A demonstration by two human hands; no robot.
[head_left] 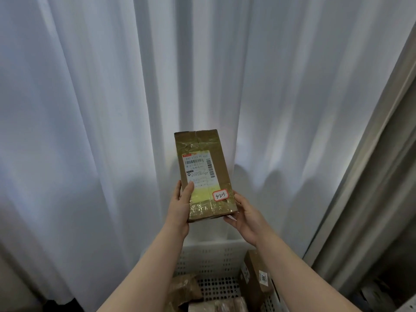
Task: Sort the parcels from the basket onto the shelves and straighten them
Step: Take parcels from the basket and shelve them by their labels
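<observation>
A brown cardboard parcel, taped and bearing a white shipping label and a small red-edged sticker with handwritten digits, is held upright in front of the curtain. My left hand grips its lower left edge, thumb lying on the label face. My right hand holds the lower right corner from beneath and behind. Below them stands the white perforated basket with several brown parcels inside.
White curtains fill the whole background. A grey vertical post or shelf frame runs along the right edge, with a dark opening behind it at the lower right.
</observation>
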